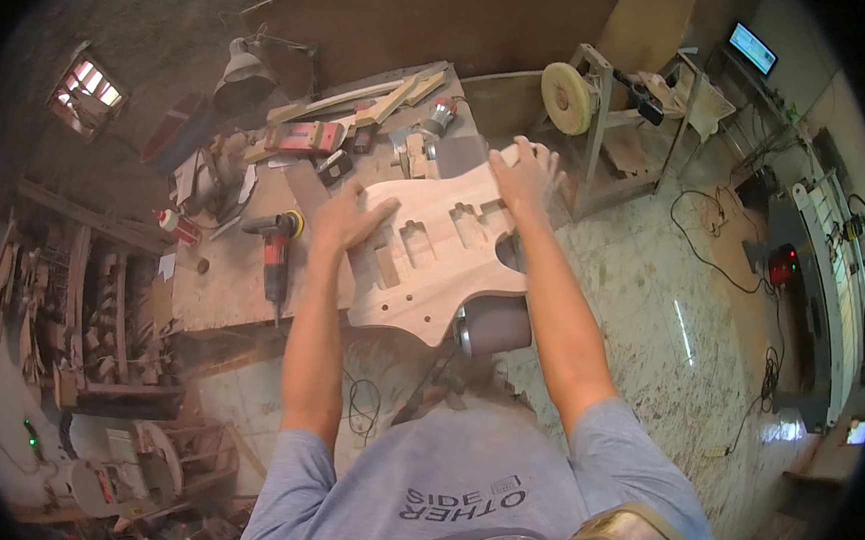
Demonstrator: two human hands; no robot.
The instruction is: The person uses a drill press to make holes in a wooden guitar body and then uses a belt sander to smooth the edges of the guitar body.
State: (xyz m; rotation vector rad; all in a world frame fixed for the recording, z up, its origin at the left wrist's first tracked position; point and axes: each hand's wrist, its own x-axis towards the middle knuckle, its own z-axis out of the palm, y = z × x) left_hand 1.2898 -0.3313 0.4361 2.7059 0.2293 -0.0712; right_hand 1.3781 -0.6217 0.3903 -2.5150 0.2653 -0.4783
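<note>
A pale, unfinished wooden electric guitar body (445, 236) lies face up between my hands, with routed pockets and several small drilled holes. My left hand (344, 220) grips its left edge, the thumb on the top face and the other fingers partly hidden. At the far right end, my right hand (524, 176) is closed over the edge with its fingers bent. Under the body shows a brown sanding drum (497, 327) with a metal end. Whether the wood touches the drum, I cannot tell.
On the wooden bench (220, 290) are a red and black angle grinder (275, 259), a red power tool (304, 139), wood strips (394, 102) and a glue bottle (177, 225). A yellow buffing wheel (568, 98) stands beyond, right. Cables (722, 215) cross the tiled floor.
</note>
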